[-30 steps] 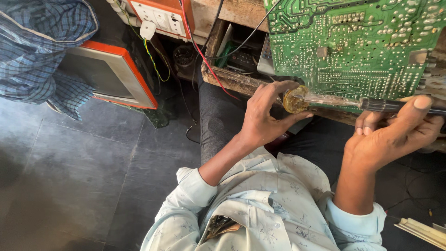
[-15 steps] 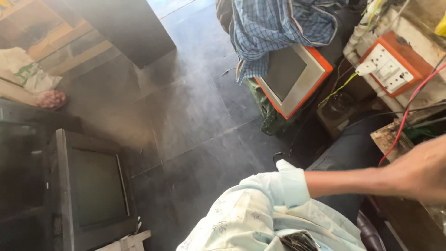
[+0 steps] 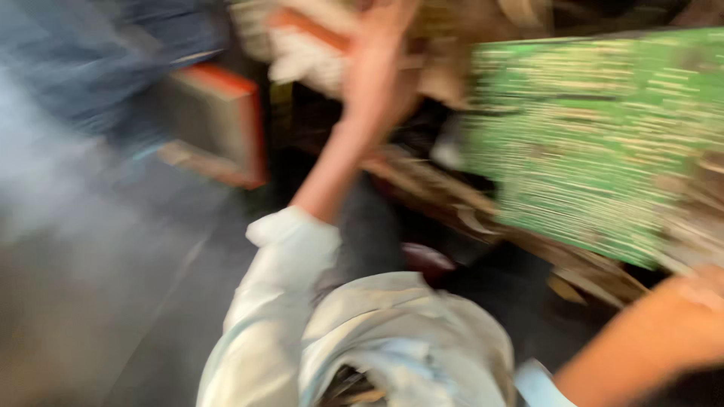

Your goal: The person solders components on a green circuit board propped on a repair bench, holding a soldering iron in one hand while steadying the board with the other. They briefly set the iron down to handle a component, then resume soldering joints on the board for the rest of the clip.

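Since half a second ago the view has swung back from the dark floor and the old television set toward the workbench, so the green circuit board (image 3: pixel 603 143) fills the upper right again, and the whole picture is smeared by that motion. Nearest, at the bottom, lies the person's pale, stained shirt (image 3: pixel 407 339), with the rolled left cuff (image 3: pixel 294 237) just above it. At the lower right the right forearm comes in from the edge; the right hand (image 3: pixel 697 298) is cut off by the frame and blurred, so whether it is open or closed, or holds anything, cannot be told. From the cuff the left forearm rises up the middle of the picture to the left hand (image 3: pixel 381 64), which is lifted before the clutter at the top, where half a second ago it reached out low at the right edge. Its fingers look loosely spread, but the blur hides whether it grips or touches anything. The board stands tilted to the right of that hand, apart from it, resting on the wooden bench edge (image 3: pixel 483 218). Farther left is the orange-framed screen (image 3: pixel 215 124), and behind it a blurred blue checked garment (image 3: pixel 113 60) of another person.
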{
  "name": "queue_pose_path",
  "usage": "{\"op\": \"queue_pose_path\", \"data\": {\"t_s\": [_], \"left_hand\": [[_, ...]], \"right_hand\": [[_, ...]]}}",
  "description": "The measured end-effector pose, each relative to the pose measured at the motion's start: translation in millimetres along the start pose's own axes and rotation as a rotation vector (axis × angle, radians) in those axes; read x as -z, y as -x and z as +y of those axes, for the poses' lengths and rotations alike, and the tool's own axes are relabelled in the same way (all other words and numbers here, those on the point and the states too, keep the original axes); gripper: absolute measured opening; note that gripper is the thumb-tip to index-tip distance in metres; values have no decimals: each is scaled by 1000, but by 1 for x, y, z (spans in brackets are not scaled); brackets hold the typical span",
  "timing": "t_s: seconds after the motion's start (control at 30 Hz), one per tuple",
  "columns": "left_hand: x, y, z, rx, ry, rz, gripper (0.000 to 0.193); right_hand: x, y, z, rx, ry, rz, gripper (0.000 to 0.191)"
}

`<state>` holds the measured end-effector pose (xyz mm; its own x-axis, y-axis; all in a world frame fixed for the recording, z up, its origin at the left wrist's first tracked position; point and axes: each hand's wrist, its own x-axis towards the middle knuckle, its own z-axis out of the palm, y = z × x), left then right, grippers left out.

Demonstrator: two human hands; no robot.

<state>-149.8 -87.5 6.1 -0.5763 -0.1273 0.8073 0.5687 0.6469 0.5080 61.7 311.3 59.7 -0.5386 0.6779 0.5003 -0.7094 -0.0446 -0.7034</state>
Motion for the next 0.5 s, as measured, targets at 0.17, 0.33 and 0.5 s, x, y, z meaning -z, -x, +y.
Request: {"op": "queue_pose_path", "data": {"t_s": [0.17, 0.33, 0.5], "left_hand": [[19, -15, 32, -2, -48, -80, 59], [37, -30, 40, -48, -69, -54, 62], [35, -24, 30, -27, -21, -76, 63]], "right_hand": [[0, -7, -37, 191, 128, 167, 36], [-85, 11, -56, 399, 359, 43, 39], [-101, 7, -47, 531, 425, 9, 37]]}}
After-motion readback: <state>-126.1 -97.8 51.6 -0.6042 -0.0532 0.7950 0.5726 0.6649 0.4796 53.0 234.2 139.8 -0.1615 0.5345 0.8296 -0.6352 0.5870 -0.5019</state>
